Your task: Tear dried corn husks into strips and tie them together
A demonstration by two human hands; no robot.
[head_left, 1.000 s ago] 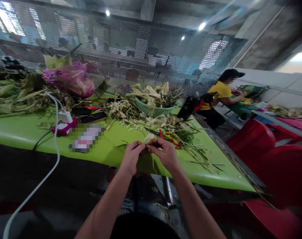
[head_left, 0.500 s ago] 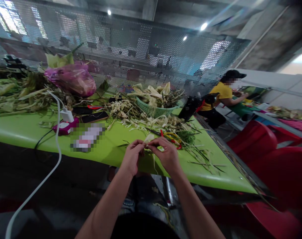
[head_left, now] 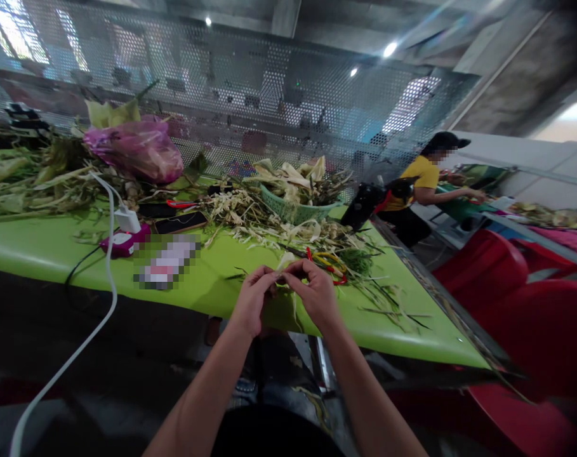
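We handle pale strip point(head_left: 286, 259) above desk point(head_left: 216, 254); left hand point(head_left: 251, 303) and right hand point(head_left: 315, 295) nearly closed, apparently pinching it. Next move calls for light, steady grip.

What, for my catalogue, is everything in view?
Table: one, lime, centre.
Plant scraps: uncountable, green and tan, across table.
Basket: one, green, back centre.
Bag: one, pink-purple, back left.
Phone: one, black, left of basket.
Plug: one, white, left.
Power block: one, magenta, left.
Cable: one, white, left.
Blurred item: one, whitish, left.
Handles: uncertain count, red and yellow, beyond right hand.
Cylinder: one, black, right of basket.
Panel: one, grey, behind table.
Lights: three, white, ceiling.
Chairs: several, red, right.
Coworker: one, yellow top, right.
Plant piece: one, pale, between fingertips.
Left hand: one, bare, centre.
Right hand: one, bare, centre.
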